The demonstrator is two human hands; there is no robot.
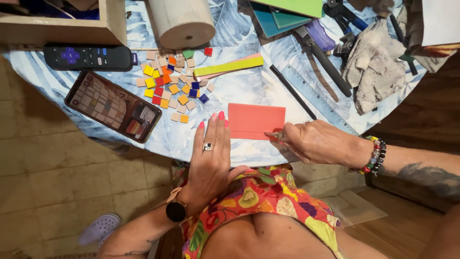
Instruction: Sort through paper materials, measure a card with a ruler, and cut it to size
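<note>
The left hand lay flat, fingers together, pressing one coral tile at the table's 6 o'clock edge. The right hand pinched one small cutter against it. Farther, toward 10 o'clock: one phone, many small tiles, one remote.

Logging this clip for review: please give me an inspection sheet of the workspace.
Surface: round table under a blue leaf-print cloth.
Job's things: flat coral-red rectangular tile; thin metal tool at its lower edge.
Clutter: small coloured square tiles, phone, black remote, clear ruler, pliers, grey rag.
Grippers: left hand flat beside the tile; right hand grips the tool.
Cables: nothing seen.
Surroundings: tiled floor.
</note>
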